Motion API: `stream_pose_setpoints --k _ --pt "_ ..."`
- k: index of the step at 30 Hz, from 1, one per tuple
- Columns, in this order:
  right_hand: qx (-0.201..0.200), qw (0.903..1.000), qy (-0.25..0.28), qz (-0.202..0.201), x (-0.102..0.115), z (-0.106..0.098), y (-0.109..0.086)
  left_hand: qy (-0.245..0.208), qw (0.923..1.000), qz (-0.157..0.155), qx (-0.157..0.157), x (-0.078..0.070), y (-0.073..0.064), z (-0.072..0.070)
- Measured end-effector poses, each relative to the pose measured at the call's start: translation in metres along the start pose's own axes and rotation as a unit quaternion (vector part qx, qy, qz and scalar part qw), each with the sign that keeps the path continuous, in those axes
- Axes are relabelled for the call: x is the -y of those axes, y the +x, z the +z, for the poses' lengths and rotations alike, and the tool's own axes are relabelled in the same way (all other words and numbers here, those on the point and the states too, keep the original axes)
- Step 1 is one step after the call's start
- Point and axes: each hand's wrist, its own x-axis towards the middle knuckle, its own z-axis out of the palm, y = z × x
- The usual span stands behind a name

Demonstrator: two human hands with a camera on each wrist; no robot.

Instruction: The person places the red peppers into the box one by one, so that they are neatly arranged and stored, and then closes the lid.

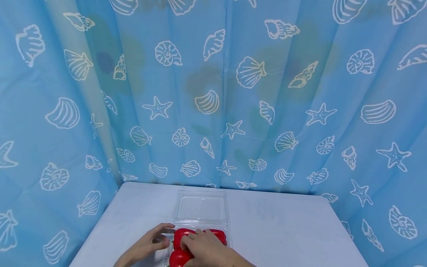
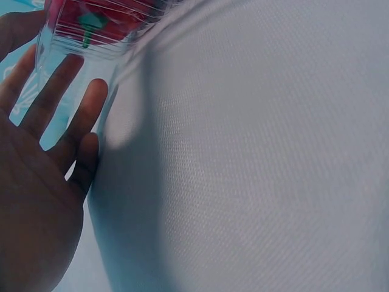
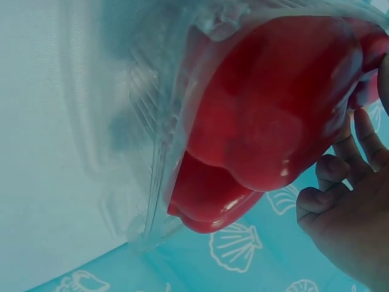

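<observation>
Several red bell peppers (image 1: 179,257) sit in a clear plastic clamshell box (image 1: 168,256), its hinged lid (image 1: 201,207) lying back toward the curtain. In the left wrist view a green stem (image 2: 92,23) shows through the ribbed wall. My right hand (image 1: 208,249) reaches over the peppers, its thumb and fingers about the near left one. Large peppers (image 3: 273,103) fill the right wrist view, with the right hand (image 3: 349,213) at their edge. At the box's left side my left hand (image 1: 148,243) has its fingers spread, the fingertips close to the wall; contact is unclear.
The box stands on a white table (image 1: 283,230). A blue curtain (image 1: 213,92) with white shell and starfish prints hangs behind the table and along both sides. The table's left edge runs close beside the left forearm.
</observation>
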Motion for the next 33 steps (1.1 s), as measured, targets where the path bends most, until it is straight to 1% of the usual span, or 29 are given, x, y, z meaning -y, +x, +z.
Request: stream_pose_setpoints --k 9,17,21,27,29,33 --pt "-0.010 0.9998 0.009 -0.015 -0.005 0.000 -0.003 0.000 1.0000 0.009 0.003 0.003 0.001 -0.002" --pt "-0.008 0.9996 0.024 0.009 -0.003 0.000 -0.004 -0.002 1.0000 0.005 0.002 0.003 0.002 0.000" --pt "-0.010 0.9999 -0.001 0.005 -0.002 0.004 -0.004 -0.002 1.0000 0.004 0.001 0.002 0.002 0.000" --pt "-0.024 0.9973 -0.059 -0.036 -0.002 0.007 -0.006 -0.003 1.0000 0.000 -0.004 -0.001 0.001 -0.001" --pt "-0.024 0.9971 -0.060 -0.040 -0.002 0.008 -0.006 -0.003 1.0000 -0.001 -0.004 -0.001 0.001 -0.001" --pt "-0.017 0.9984 -0.042 -0.034 -0.003 0.011 -0.007 0.000 1.0000 -0.003 0.000 -0.001 0.000 0.000"
